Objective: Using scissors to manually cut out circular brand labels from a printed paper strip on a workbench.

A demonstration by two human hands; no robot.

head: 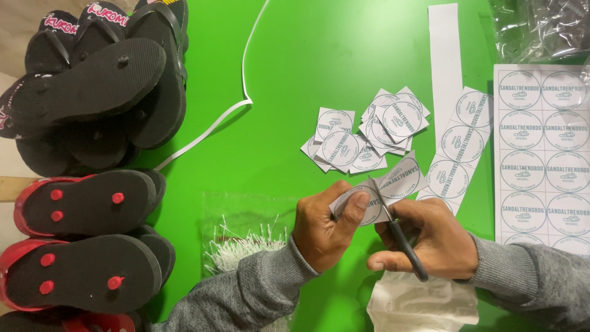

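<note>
My left hand (326,227) pinches a short strip of round printed labels (393,184) on white paper. My right hand (424,237) grips black-handled scissors (399,237), whose blades sit in the strip between two labels. Just above the hands lies a loose pile of cut square labels (362,132) on the green table (295,74). A longer strip of uncut labels (461,144) lies to the right of the pile.
A full sheet of labels (541,154) lies at the right edge, with clear plastic bags (541,27) above it. Stacked black and red flip-flops (92,160) fill the left side. A bag of white plastic tag pins (246,243), a white cord (236,107) and crumpled white paper (421,304) are nearby.
</note>
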